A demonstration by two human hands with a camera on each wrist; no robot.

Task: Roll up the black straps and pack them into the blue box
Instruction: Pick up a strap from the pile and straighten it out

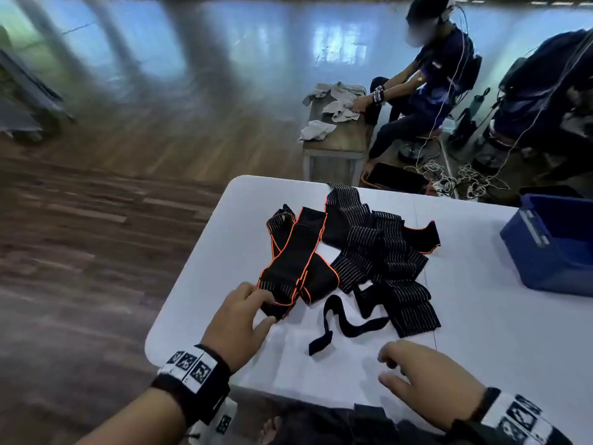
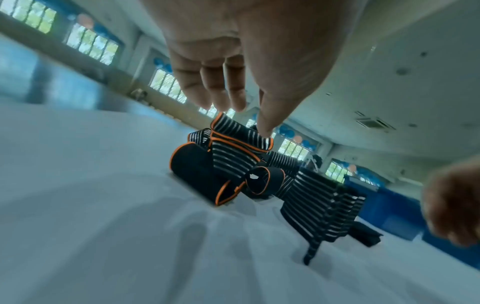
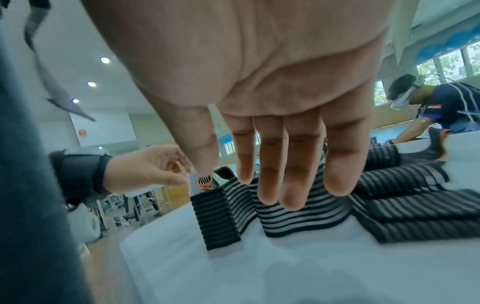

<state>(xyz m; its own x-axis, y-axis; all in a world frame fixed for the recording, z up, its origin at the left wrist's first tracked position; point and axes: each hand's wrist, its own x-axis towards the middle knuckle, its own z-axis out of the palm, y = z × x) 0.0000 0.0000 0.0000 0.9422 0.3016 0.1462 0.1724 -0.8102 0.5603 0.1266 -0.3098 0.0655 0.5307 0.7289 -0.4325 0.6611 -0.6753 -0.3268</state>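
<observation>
A white table (image 1: 481, 316) stands on a brown wood floor (image 1: 96, 220). Farther back, another person (image 1: 433, 78) sits at a small wooden table (image 1: 343, 136) with grey cloths (image 1: 316, 130) on it. White cables (image 1: 449, 178) lie tangled on the floor near that person's feet.

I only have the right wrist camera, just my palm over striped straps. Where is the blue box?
Observer: The blue box stands on the white table, right of the strap pile, away from both hands.
Operator: What is the left hand doing?
Observer: The left hand is open, fingertips on the near end of the orange-edged strap.
Operator: What lies nearest my right hand?
Observer: A narrow plain black strap, unrolled and curled, just ahead of the right hand.
</observation>
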